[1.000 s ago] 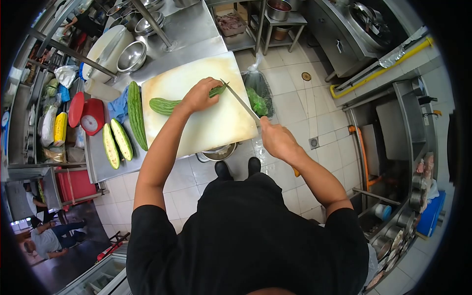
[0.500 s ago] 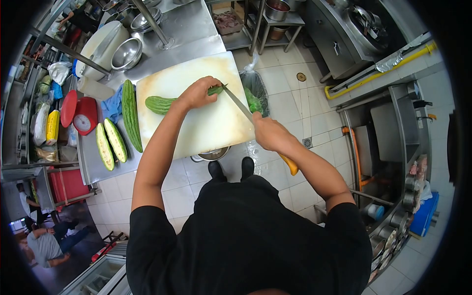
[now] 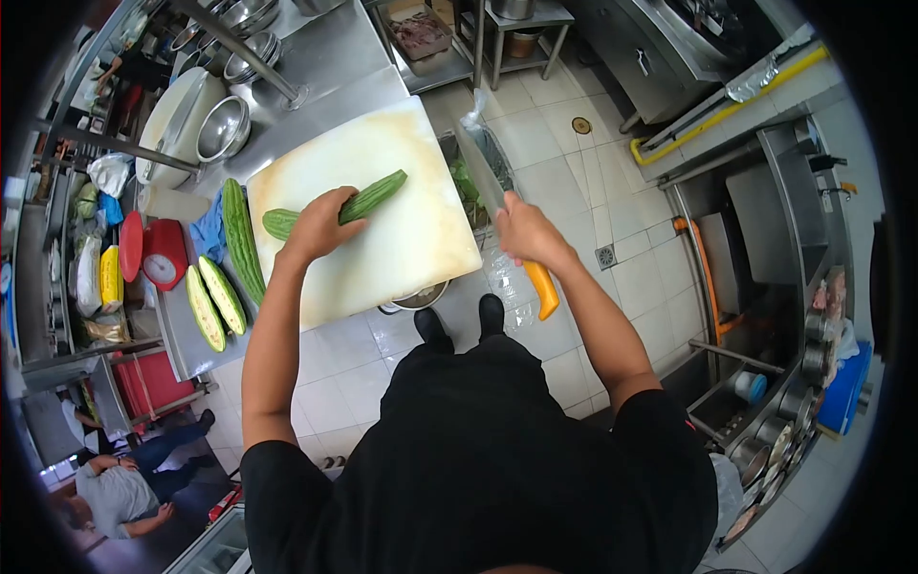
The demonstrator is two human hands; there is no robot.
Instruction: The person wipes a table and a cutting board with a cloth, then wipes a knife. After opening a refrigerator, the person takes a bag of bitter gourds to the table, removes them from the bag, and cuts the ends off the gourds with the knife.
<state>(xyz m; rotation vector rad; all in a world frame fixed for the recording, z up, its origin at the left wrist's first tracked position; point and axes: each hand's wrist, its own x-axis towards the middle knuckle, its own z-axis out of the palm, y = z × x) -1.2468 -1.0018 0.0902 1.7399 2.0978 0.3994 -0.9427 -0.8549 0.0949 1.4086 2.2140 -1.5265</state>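
My left hand is closed around the middle of a green ribbed bitter melon, which lies across a white cutting board. Both ends of the melon show on either side of my fingers. In my right hand is a kitchen knife with a yellow handle, held off the board's right edge over a plastic bag of green scraps. A whole bitter melon lies along the board's left side. Farther left are two cut halves with pale flesh up.
A red scale, a blue cloth and a metal bowl stand on the steel table to the left. A pot sits below the board's front edge. A person is at lower left.
My left hand has slid from the melon's right end back to its middle. The knife has moved away from that end, rightward past the board's edge, with its blade raised steeper.
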